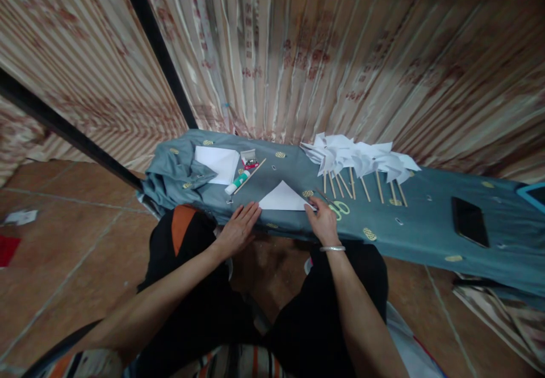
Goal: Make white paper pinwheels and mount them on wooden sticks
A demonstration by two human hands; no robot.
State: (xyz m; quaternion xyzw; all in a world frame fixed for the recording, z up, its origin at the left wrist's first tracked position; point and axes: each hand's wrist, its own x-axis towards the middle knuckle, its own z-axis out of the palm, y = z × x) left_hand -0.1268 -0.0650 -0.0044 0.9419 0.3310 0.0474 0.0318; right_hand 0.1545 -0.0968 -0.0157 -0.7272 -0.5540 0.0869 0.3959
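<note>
Left hand (238, 227) flat on paper (282, 198) | right hand (323, 219) touching, grip unclear | open box (252, 166): small pieces (250, 162)

On the cloth (419, 231), I am seeing the paper (281, 198) lying between the left hand (238, 229) and the right hand (323, 219). Behind it, leftward, the stick (255, 170) is resting just beside the glue (237, 183); the box (249, 160) is sitting behind the glue, the sheets (218, 162) lying farther left. The scissors (338, 202) are resting beside the right hand, the pinwheels (340, 151) lying behind them. The phone (469, 222) is sitting well right.
</note>
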